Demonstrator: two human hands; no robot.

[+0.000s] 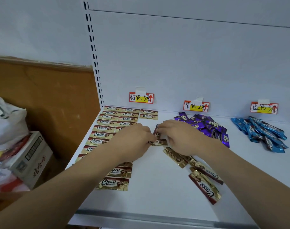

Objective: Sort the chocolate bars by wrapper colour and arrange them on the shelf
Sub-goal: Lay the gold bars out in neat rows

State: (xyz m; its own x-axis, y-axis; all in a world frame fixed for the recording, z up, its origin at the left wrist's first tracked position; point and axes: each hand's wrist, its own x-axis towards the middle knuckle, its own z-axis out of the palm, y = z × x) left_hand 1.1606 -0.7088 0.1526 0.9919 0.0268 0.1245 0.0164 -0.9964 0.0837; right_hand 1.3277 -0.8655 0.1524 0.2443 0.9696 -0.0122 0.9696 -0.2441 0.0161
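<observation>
Both hands meet mid-shelf: the left hand [134,142] pinches a brown bar [158,142] lying flat, and the right hand [179,138] curls its fingers [164,125] on a second, tilted brown bar [157,133]. Brown rows [107,128] fill the shelf's [157,195] left side; loose brown bars [198,172] lie toward the front edge. A purple pile [205,126] and a blue pile [263,133] sit toward the back right.

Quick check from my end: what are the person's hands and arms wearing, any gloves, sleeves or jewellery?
Nothing shows. The left hand and right hand are bare, with no gloves, rings or watch in view. Both forearms are uncovered to the frame's edge, so no sleeve shows.
</observation>
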